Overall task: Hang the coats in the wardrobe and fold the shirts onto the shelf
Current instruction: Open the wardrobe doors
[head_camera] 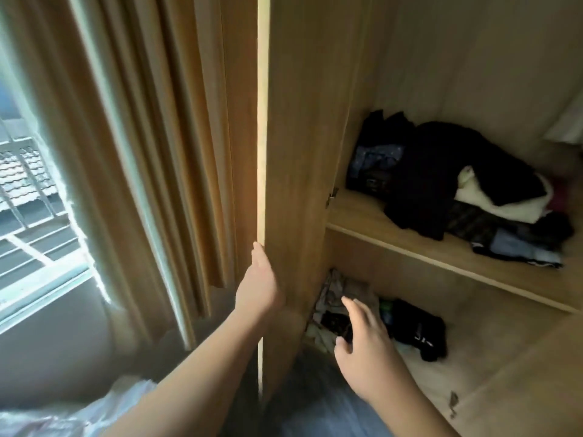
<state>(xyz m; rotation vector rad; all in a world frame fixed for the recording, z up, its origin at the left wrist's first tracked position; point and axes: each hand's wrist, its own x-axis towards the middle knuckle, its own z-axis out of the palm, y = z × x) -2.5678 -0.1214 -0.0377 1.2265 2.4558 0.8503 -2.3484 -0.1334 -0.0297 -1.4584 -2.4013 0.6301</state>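
The wooden wardrobe stands open, its left door (293, 152) swung out towards me. My left hand (260, 285) lies against the door's outer edge at about waist height; its fingers are hidden behind the panel. My right hand (362, 339) reaches with spread, straight fingers towards the lower shelf (473, 373), holding nothing. A dark garment (416, 329) and a pale crumpled pile (334, 298) lie on that lower shelf just beyond my fingertips. On the upper shelf (362, 216) sits a loose heap of dark, white and blue clothes (457, 184).
Tan curtains (151, 137) hang left of the wardrobe door, beside a bright window (31, 200) with a railing outside. A clear plastic bag (79, 414) lies at the bottom left. Blue fabric (315, 417) shows at the bottom centre.
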